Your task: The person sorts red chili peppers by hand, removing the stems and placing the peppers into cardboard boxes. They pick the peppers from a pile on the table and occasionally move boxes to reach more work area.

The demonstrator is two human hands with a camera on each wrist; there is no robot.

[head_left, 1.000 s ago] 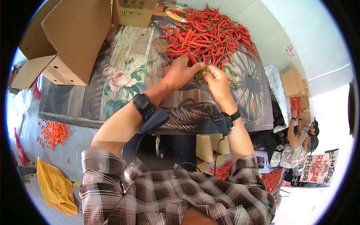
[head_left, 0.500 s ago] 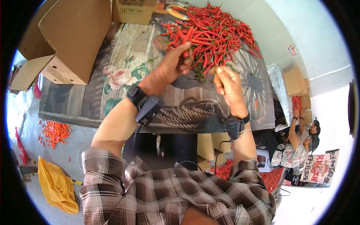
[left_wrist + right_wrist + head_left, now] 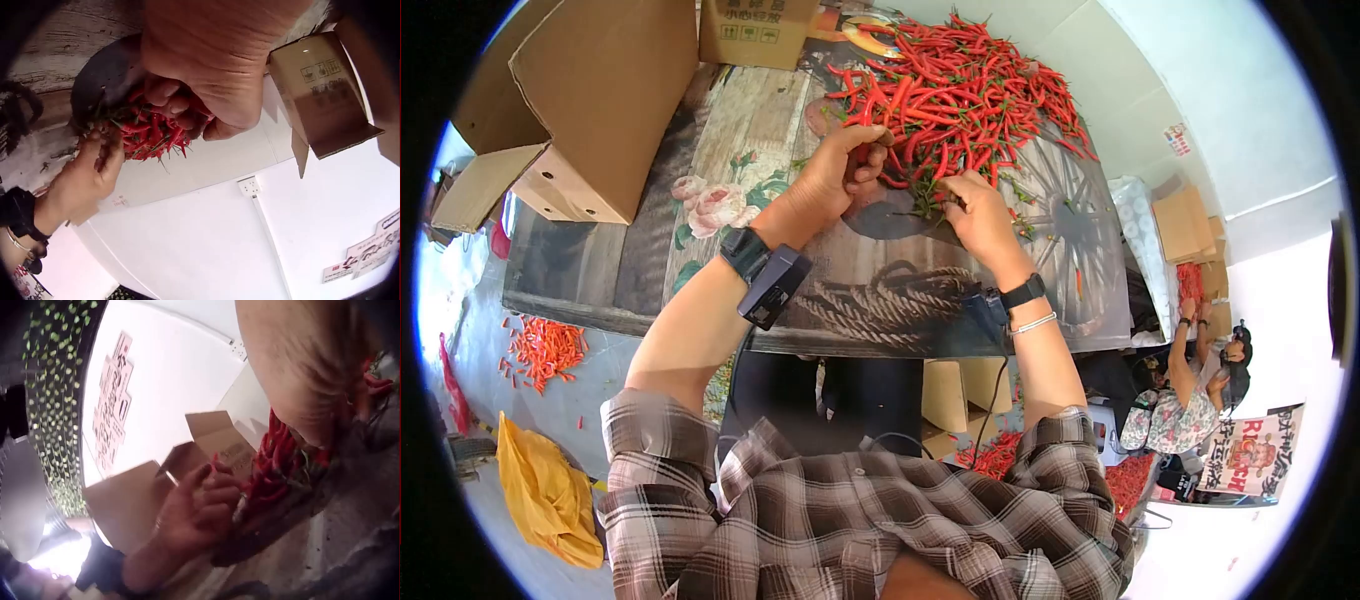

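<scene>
My left hand (image 3: 825,180), fingers curled, holds a red chili pepper (image 3: 215,461) whose tip pokes out between thumb and forefinger in the right wrist view. It is at the near left side of a large heap of red chilies (image 3: 970,90) with green stems. To its right, my right hand (image 3: 985,225) reaches down with bent fingers at a small pile of green stems (image 3: 925,197) by the heap's near edge. I cannot tell whether the right fingertips pinch a stem. In the left wrist view, the right fingertips overlap the green stems.
An open cardboard box (image 3: 600,110) stands at the table's left, another carton (image 3: 758,35) at the back. The patterned tabletop (image 3: 740,110) ends just before my body. Chilies (image 3: 545,350) and a yellow bag (image 3: 550,490) lie on the floor. Another person (image 3: 1185,385) works at the right.
The hands, together over the heap's near edge a second ago, have parted. The left hand has drawn left with the chili; the right hand swung right, then came back to the green stems.
</scene>
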